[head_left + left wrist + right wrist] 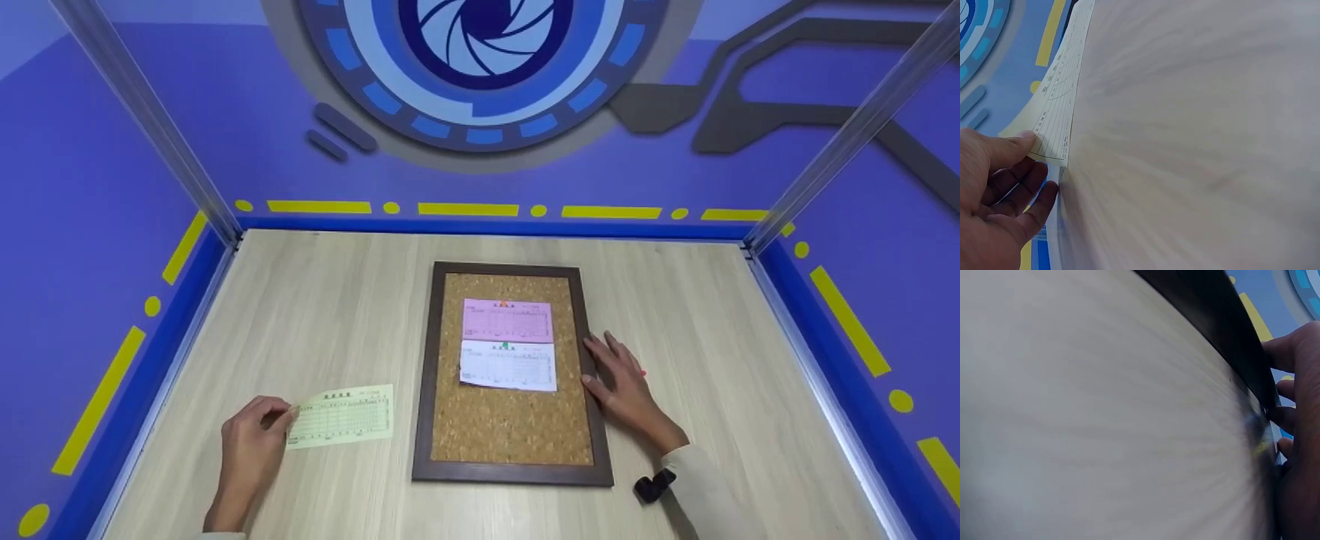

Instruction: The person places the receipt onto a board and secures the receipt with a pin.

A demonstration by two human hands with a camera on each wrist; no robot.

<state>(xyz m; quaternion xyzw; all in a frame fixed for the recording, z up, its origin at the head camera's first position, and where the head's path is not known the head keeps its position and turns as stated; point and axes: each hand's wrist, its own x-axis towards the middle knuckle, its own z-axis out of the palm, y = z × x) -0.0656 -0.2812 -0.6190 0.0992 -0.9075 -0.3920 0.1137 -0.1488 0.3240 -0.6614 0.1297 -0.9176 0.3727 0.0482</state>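
Note:
On the left, my left hand [253, 442] pinches the left edge of a pale green printed slip [341, 417] between thumb and fingers. In the left wrist view the slip [1055, 95] bends up from the thumb, the other fingers loosely curled below. A brown-framed cork board [517, 427] lies in the middle of the table. Pinned on it are a pink slip [507, 322] and, just under that, a white slip [508, 367]. My right hand [622, 382] rests its fingertips and thumb along the board's right frame edge. A small red thing [643, 373] shows beside its outer fingers.
An orange pin [504, 304] sits at the pink slip's top, a green pin [505, 345] at the white slip's. The wooden table [337, 300] is enclosed by blue-purple walls [210, 112]. A black device [655, 486] is at the right wrist.

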